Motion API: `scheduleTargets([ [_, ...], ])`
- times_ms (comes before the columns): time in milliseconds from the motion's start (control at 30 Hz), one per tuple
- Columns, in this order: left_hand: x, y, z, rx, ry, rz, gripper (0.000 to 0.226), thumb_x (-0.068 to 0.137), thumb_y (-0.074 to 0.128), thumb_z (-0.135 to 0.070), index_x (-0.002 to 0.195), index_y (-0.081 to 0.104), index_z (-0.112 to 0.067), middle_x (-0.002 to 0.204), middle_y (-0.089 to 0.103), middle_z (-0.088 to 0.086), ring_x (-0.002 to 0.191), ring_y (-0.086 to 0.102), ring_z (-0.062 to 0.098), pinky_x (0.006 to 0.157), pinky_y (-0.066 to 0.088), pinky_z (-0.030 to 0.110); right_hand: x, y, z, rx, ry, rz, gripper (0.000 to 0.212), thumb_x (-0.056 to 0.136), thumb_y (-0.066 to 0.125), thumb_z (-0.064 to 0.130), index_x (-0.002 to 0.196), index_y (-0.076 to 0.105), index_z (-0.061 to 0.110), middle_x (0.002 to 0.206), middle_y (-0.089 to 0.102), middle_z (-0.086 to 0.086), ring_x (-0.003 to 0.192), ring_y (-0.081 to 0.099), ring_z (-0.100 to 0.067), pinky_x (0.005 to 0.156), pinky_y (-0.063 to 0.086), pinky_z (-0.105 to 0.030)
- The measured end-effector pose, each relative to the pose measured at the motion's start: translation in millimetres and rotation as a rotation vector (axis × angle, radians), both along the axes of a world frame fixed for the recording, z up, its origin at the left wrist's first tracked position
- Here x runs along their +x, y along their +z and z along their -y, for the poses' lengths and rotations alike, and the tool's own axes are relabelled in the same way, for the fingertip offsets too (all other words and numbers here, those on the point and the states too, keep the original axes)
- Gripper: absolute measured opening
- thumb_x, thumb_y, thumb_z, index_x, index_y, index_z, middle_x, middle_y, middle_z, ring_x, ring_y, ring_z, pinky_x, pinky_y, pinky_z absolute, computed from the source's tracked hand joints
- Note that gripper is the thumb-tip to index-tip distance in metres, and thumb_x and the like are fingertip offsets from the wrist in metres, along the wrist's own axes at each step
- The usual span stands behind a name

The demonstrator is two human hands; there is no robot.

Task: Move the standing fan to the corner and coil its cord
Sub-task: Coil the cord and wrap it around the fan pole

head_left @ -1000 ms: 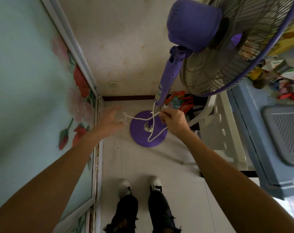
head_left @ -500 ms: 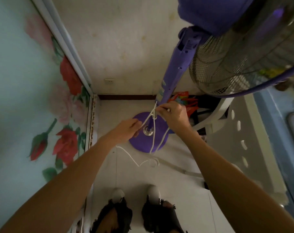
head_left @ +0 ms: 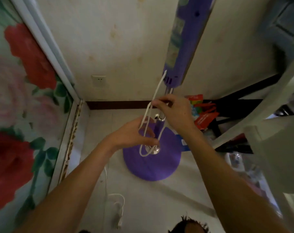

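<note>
Head view, looking down into the room corner. The standing fan (head_left: 181,47) stands on the tiled floor (head_left: 159,199) close to the back wall, its round purple base (head_left: 151,163) near the brown skirting; only the purple column and the base are in frame, the head is out of view.

The white cord (head_left: 157,88) leaves the lower end of the column housing and runs down to the right hand (head_left: 174,111). Right grip: thumb and fingertips pinched closed on the cord, just in front of the pole. Below that pinch the cord hangs in a long loop whose bottom lies over the base beside the chrome collar.

The left hand (head_left: 134,133) is lower and to the left, above the base. Left grip: fingers partly curled, the loop strands passing across them; thumb closed toward the fingers on the cord, though blur makes the exact contact hard to read.

A further length of cord trails down onto the floor between the forearms, ending in a loose curl with the plug (head_left: 118,219).

Left: a sliding panel with a rose pattern (head_left: 25,115). Back wall: a wall socket (head_left: 99,81). Right of the base: red bags (head_left: 205,115) on the floor, beside white furniture.
</note>
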State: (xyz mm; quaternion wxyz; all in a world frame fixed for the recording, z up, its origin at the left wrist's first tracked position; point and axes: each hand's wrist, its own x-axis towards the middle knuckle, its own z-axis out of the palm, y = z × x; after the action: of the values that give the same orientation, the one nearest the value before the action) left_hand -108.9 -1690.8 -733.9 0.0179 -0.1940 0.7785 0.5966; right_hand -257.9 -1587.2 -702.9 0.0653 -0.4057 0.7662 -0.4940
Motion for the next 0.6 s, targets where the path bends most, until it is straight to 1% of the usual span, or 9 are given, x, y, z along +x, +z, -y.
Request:
scheduleTargets([
  [67,-4.3,-24.3,13.8,-0.030,-0.016,-0.017,0.055,0.068,0.090,-0.020,0.113,0.059,-0.024,0.091,0.078,-0.001,0.076,0.071,0.003,0.068,0.053,0.017,-0.9,-15.8,8.7,-0.078,-0.002,0.017,0.012,0.079,0.078,0.037,0.078,0.076,0.025,0.066,0.068,0.017,0.066,0.063,0.002,0.061,0.046,-0.010],
  [133,-8.3,-41.3,24.6,-0.071,-0.046,-0.050,0.047,0.069,0.089,-0.020,0.109,0.063,-0.021,0.094,0.078,-0.002,0.083,0.072,0.005,0.069,0.053,0.017,-1.3,-27.1,16.6,-0.135,-0.023,0.021,0.015,0.073,0.080,0.045,0.073,0.073,0.031,0.072,0.070,0.015,0.068,0.063,-0.002,0.061,0.051,-0.016],
  [200,-13.9,-52.3,32.4,-0.098,-0.063,-0.094,0.042,0.069,0.089,-0.021,0.105,0.068,-0.020,0.096,0.078,-0.002,0.090,0.073,0.007,0.072,0.053,0.016,-4.6,-33.6,23.4,-0.189,-0.043,0.019,0.020,0.069,0.082,0.047,0.071,0.071,0.032,0.073,0.070,0.015,0.067,0.063,-0.002,0.061,0.053,-0.017],
  [267,-18.2,-63.3,36.3,-0.075,-0.084,-0.155,0.039,0.071,0.088,-0.016,0.106,0.069,-0.019,0.097,0.079,0.000,0.093,0.073,0.012,0.075,0.055,0.018,-6.7,-39.6,28.5,-0.255,-0.042,0.008,0.023,0.066,0.085,0.046,0.072,0.070,0.030,0.068,0.069,0.011,0.066,0.063,-0.003,0.060,0.054,-0.021],
  [367,-22.2,-72.5,36.4,0.007,-0.154,-0.221,0.032,0.081,0.079,-0.006,0.110,0.069,-0.011,0.100,0.079,0.005,0.097,0.074,0.016,0.078,0.054,0.017,-4.5,-43.9,28.5,-0.333,-0.026,0.031,0.025,0.067,0.086,0.045,0.076,0.071,0.028,0.071,0.069,0.009,0.069,0.066,-0.010,0.059,0.055,-0.026],
  [400,-21.4,-72.6,35.9,0.009,-0.186,-0.229,0.028,0.084,0.075,-0.005,0.111,0.068,-0.007,0.097,0.079,0.004,0.093,0.074,0.012,0.076,0.052,0.013,-2.6,-44.5,27.2,-0.339,-0.028,0.036,0.025,0.067,0.085,0.044,0.078,0.071,0.026,0.072,0.070,0.008,0.070,0.067,-0.013,0.061,0.057,-0.029],
  [500,-15.5,-67.0,32.3,0.048,-0.276,-0.253,0.020,0.092,0.064,0.002,0.110,0.062,0.009,0.081,0.078,0.002,0.063,0.067,-0.005,0.061,0.045,0.002,5.1,-45.0,19.1,-0.358,-0.033,0.070,0.022,0.073,0.084,0.036,0.083,0.073,0.020,0.077,0.072,0.005,0.075,0.069,-0.014,0.072,0.060,-0.037],
  [533,-12.6,-63.9,31.1,0.066,-0.289,-0.254,0.017,0.092,0.062,0.004,0.108,0.061,0.010,0.077,0.076,0.003,0.057,0.064,-0.006,0.057,0.043,0.002,7.4,-44.4,15.9,-0.362,-0.026,0.084,0.020,0.075,0.083,0.033,0.086,0.074,0.019,0.079,0.072,0.005,0.077,0.069,-0.013,0.073,0.060,-0.038],
  [600,-9.2,-59.8,30.4,0.080,-0.287,-0.250,0.011,0.094,0.061,0.001,0.104,0.062,0.002,0.073,0.073,0.004,0.051,0.057,-0.002,0.051,0.040,0.008,11.1,-46.0,10.4,-0.374,-0.025,0.100,0.018,0.081,0.078,0.031,0.094,0.073,0.018,0.083,0.071,0.006,0.077,0.068,-0.011,0.071,0.059,-0.035],
])
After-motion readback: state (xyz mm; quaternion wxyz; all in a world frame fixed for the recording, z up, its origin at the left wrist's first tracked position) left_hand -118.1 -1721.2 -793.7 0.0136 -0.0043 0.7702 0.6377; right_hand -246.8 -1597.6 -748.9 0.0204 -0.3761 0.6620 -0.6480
